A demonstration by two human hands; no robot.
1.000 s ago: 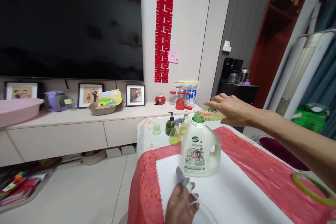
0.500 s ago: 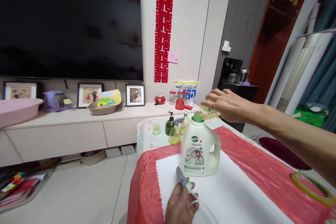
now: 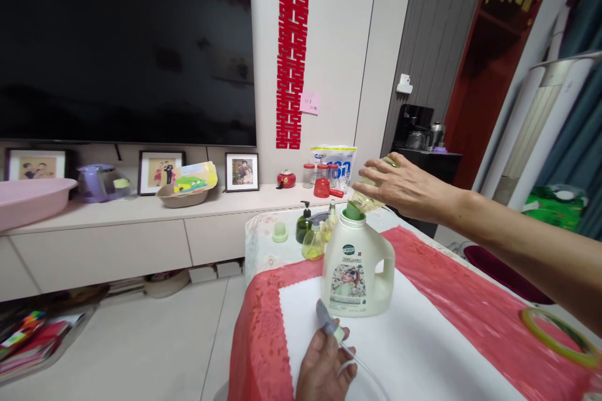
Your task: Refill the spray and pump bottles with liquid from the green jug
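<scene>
A cream detergent jug [image 3: 358, 269] with a green spout stands on the white sheet of the table. My right hand [image 3: 399, 187] is closed on a small clear bottle of yellowish liquid [image 3: 367, 200], tilted with its mouth at the jug's green spout. At the table's near edge my left hand [image 3: 324, 366] grips a grey pump head with a thin clear tube [image 3: 332, 326] trailing to the right.
Small green and yellow bottles [image 3: 314, 232] stand on the table's far end, over a red cloth [image 3: 451, 301]. A green tape ring [image 3: 559, 335] lies at the right. A low cabinet [image 3: 141, 232] with photo frames, a pink basin [image 3: 32, 197] and jars runs under a dark screen.
My right hand has moved left and tipped the small bottle down onto the jug's spout. The left hand and the jug have stayed put.
</scene>
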